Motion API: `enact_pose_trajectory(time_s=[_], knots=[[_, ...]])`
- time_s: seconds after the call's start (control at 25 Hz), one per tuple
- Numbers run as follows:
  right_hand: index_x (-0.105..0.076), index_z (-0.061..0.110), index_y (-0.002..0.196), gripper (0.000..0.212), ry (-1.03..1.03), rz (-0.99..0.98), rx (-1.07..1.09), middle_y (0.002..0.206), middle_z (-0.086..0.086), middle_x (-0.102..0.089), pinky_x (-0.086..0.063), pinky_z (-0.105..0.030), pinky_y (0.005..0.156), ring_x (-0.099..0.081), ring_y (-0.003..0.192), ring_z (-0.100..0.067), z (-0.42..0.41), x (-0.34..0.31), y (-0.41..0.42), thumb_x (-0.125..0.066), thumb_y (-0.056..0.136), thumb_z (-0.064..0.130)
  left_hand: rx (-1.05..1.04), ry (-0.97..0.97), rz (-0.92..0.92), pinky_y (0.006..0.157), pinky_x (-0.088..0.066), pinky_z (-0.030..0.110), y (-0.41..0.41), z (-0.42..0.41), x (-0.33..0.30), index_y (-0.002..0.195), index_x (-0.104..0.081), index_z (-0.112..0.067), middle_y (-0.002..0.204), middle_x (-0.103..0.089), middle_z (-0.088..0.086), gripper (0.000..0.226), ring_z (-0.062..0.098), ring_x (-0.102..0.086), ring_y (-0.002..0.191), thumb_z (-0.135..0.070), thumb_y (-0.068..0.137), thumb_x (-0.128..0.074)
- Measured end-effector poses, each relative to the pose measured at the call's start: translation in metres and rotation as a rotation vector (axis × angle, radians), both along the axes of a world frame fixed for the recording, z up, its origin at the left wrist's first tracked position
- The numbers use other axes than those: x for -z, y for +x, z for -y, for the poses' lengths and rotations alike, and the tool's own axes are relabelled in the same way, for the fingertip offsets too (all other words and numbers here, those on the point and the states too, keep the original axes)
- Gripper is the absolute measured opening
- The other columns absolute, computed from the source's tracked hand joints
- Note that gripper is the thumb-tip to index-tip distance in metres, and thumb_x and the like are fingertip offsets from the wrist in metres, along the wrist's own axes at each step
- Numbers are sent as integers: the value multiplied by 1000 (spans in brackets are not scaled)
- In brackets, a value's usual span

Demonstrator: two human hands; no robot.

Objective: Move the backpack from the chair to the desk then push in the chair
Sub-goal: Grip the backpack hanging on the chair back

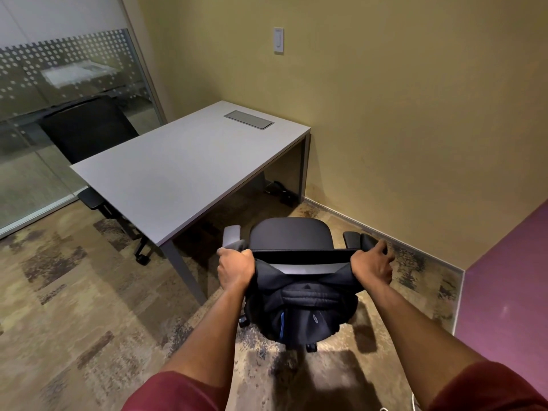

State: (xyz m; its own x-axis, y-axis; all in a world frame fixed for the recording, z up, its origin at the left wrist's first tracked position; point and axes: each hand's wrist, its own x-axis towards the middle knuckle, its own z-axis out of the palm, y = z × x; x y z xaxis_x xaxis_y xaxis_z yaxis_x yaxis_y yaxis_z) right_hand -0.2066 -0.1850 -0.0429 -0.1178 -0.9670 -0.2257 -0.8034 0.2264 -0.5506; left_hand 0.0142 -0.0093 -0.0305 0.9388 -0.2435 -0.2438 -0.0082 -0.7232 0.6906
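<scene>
Both hands are clenched on the backpack's shoulder straps, which are looped over the corners of the office chair's backrest: the left hand (235, 266) has its fingers curled tight round the strap at the left corner, and the right hand (374, 264) is wrapped round the strap at the right corner, its fingers reaching forward toward the armrest. Between the two fists the top edge of the chair back runs as a dark bar. The black backpack (299, 307) hangs down the rear of the backrest, toward 6 o'clock from the hands, its padded top handle and a blue trim line on the side facing the camera. The office chair (292, 232) stands on the carpet with its black seat at 12 o'clock from the hands, a grey-padded armrest at about 10 o'clock and a black one at about 2 o'clock; its castors show below the bag. The grey desk (178, 170) lies toward 11 o'clock from the chair, its near corner just beside the left armrest, and a cable hatch (249, 120) is set into its far end. A second black chair (89, 129) sits behind the desk at 10 o'clock against the glass partition (44, 84). A wall switch (278, 40) is mounted on the tan wall at 12 o'clock. Maroon sleeves (178, 393) cover the upper arms.
</scene>
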Motion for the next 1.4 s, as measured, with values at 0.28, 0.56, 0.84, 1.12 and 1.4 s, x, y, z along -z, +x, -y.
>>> enact_pose_trajectory(time_s=[0.28,0.56,0.84,1.12,1.4], knots=[[-18,18,151,69,48,228,217,137,-31,-42,-39,-45,76,-56,109,-54,-4,2,-4,-54,92,22,-240,-178,-60,90,-48,45,-15,-8,6,122,-35,-1,126,-58,27,54,45,-59,112,-33,88,-63],[-30,10,140,53,80,297,244,132,-31,-51,-37,-42,75,-59,109,-50,-4,4,-19,-52,94,20,-297,-245,-52,76,-43,37,-28,-15,10,123,-37,-2,128,-57,24,52,42,-61,109,-30,89,-66],[-32,6,137,51,65,326,289,131,-31,-52,-41,-42,78,-59,111,-48,-24,-4,-23,-56,94,19,-314,-258,-107,91,-47,44,-34,-31,12,127,-37,-2,133,-55,24,53,42,-58,117,-28,91,-65],[-41,4,128,57,-15,344,264,128,-28,-60,-48,-44,90,-58,116,-45,-63,-16,-38,-69,81,18,-173,-216,-207,101,-47,46,-17,-58,19,130,-38,2,136,-53,25,68,42,-55,122,-34,84,-71],[-38,8,141,68,-32,396,280,136,-22,-56,-47,-44,95,-55,122,-43,-98,-25,-50,-69,81,18,111,-285,-377,77,-49,40,-29,-75,32,94,-61,1,96,-63,21,35,31,-63,92,-31,84,-73]])
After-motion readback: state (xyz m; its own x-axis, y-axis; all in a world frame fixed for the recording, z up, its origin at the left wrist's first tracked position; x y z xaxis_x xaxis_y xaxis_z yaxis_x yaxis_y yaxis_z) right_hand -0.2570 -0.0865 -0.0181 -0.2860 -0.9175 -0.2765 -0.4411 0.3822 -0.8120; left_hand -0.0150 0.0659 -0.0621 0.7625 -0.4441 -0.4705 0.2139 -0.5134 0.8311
